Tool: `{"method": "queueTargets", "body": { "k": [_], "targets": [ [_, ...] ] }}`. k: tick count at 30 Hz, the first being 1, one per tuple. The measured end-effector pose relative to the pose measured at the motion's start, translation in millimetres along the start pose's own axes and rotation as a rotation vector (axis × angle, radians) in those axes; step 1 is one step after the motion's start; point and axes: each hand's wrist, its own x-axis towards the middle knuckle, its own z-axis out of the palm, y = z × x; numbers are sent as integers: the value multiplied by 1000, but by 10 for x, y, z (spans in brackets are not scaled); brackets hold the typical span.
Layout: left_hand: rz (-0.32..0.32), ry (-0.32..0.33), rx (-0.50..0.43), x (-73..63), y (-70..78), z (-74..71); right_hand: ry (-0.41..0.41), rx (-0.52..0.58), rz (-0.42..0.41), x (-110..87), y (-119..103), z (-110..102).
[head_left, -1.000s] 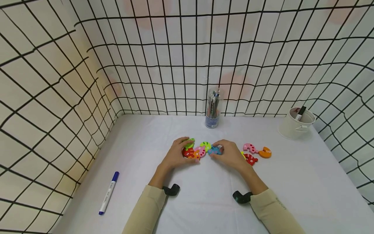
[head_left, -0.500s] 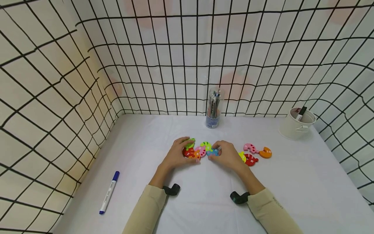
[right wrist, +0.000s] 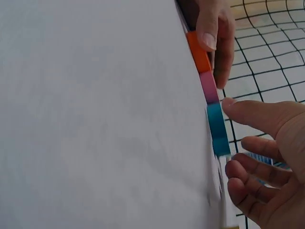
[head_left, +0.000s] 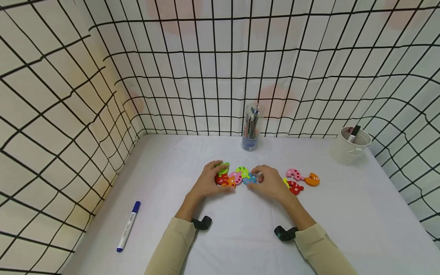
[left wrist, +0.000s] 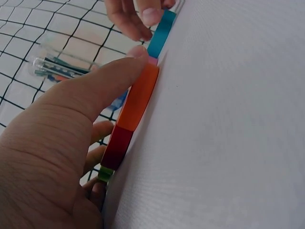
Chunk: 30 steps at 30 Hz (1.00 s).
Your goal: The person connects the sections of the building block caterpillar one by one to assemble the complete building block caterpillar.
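Near the middle of the white table lies a joined row of colourful animal-shaped puzzle pieces: green [head_left: 224, 169], red [head_left: 221, 179], orange [head_left: 229, 182], pink [head_left: 236, 177], lime [head_left: 242, 171] and blue [head_left: 249, 178]. My left hand [head_left: 207, 182] holds the left end, its thumb along the orange piece [left wrist: 139, 98] and its fingers bent behind the red and green ones. At the right end, my right hand [head_left: 270, 183] is beside the blue piece [right wrist: 217, 125]. Its thumb tip is close to that piece, and its other fingers are loosely bent with nothing between them.
More puzzle pieces lie right of the right hand: pink [head_left: 294, 173], orange [head_left: 312, 179], red [head_left: 295, 187] and a partly hidden yellow one. A jar of pens [head_left: 250, 130] and a white bucket [head_left: 345, 147] stand behind. A blue-capped marker [head_left: 128, 231] lies left.
The blue piece has shifted left against the lime and pink ones. My right hand moved left with it, then slightly back right, its fingers loosening. My left hand has stayed put.
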Motion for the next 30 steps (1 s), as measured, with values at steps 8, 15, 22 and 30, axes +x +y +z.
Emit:
{"method": "queueTargets", "body": {
  "k": [8,15,22,30],
  "targets": [
    [-8,-9,3,-2,22,-4,22,-62,-32,-159,207,-279],
    [-10,-8,8,3,10,5,39,-117,-99,-275,474,-452],
    [-20,-19,11,9,-6,8,47,-130,-127,-366,667,-541],
    [-31,-25,17,5,-11,8,10,-183,-83,-425,718,-593]
  ]
}}
